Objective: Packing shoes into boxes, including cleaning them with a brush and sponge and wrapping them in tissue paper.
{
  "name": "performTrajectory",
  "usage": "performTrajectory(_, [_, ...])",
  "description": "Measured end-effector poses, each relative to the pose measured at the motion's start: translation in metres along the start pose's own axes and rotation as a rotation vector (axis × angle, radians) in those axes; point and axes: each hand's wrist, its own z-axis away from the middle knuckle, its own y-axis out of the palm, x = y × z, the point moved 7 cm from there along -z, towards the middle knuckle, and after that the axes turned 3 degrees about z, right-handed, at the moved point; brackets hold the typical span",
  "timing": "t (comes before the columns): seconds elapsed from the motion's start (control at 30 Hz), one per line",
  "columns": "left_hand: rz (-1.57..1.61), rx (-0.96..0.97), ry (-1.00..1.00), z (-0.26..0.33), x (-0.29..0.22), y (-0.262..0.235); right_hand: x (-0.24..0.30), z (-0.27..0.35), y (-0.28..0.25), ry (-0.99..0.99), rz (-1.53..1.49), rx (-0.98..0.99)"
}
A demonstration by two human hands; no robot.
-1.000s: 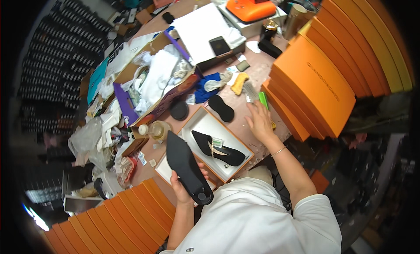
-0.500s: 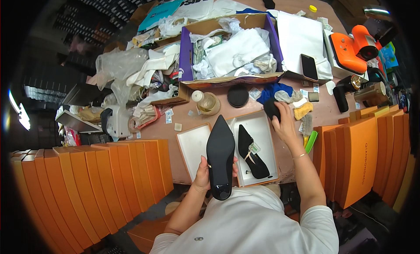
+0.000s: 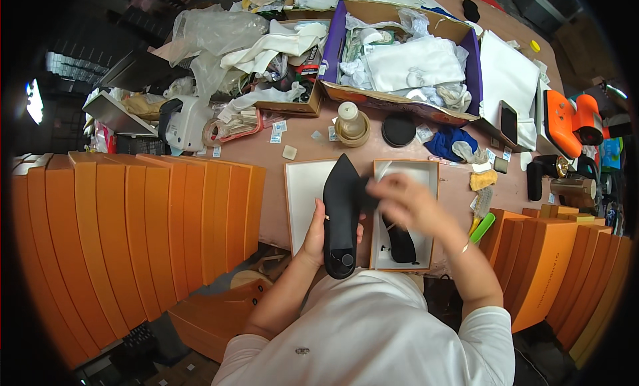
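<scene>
Motion blur smears your right hand (image 3: 406, 199), so you cannot tell how far its fingers are closed; something dark sits at the fingertips against the black high-heeled shoe (image 3: 342, 216), but what it is cannot be made out. Your left hand (image 3: 318, 233) is clearer: its fingers wrap round the shoe from the left side, gripping it at the waist with the sole facing up, toe pointing away from you and heel tip nearest your chest. The palm side of that hand is hidden behind the shoe.

Just right of the held shoe lies the open white shoe box (image 3: 426, 180), and inside it a second black shoe (image 3: 401, 243) shows only in part, your right hand and forearm covering its upper end. Just left of the held shoe lies the white box lid (image 3: 303, 193), partly covered by the shoe and your left hand.

Beyond the held shoe, a small bottle (image 3: 351, 120) stands beside a black round lid (image 3: 399, 129). Farther beyond is a purple-edged carton (image 3: 399, 103) stuffed with white wrapping whose contents are hard to separate. Stacked orange boxes (image 3: 146, 239) rise well left of the shoe, their lower ends cut off by the dark rim of the view.
</scene>
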Motion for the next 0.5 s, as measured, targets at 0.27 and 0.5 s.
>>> performTrajectory(0.27, [-0.041, 0.174, -0.038, 0.004, 0.013, -0.006, 0.063, 0.025, 0.065, -0.126, 0.302, -0.213])
performTrajectory(0.5, [-0.126, 0.144, -0.038, 0.014, 0.032, -0.024, 0.072, 0.068, 0.083, -0.072, 0.120, -0.123])
